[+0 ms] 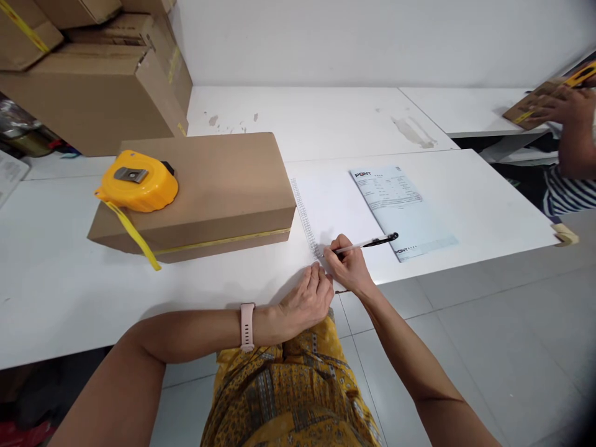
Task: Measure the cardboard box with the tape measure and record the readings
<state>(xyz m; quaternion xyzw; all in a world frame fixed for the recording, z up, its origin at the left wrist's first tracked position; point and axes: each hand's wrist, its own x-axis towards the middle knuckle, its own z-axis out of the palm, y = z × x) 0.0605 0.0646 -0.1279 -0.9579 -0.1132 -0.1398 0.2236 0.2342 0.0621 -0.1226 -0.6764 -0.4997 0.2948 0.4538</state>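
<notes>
White wire-bound notebook (329,205) right of the oblong, matte cardboard box (228,177), your right hand (347,264) with grip closed on a slender pen (379,240), your left hand (308,295) with grip slack, unclosed, both off the box's near-right corner, rounded plastic tape measure (148,189) atop the box.

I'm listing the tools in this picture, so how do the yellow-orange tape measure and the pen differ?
The tape measure is chunky and rounded, whereas the pen is long and slim. The tape measure is mostly yellow-orange, while the pen is black with a pale section. The tape measure lies on a cardboard box, untouched; the pen is held in the right hand. Both have black parts.
</notes>
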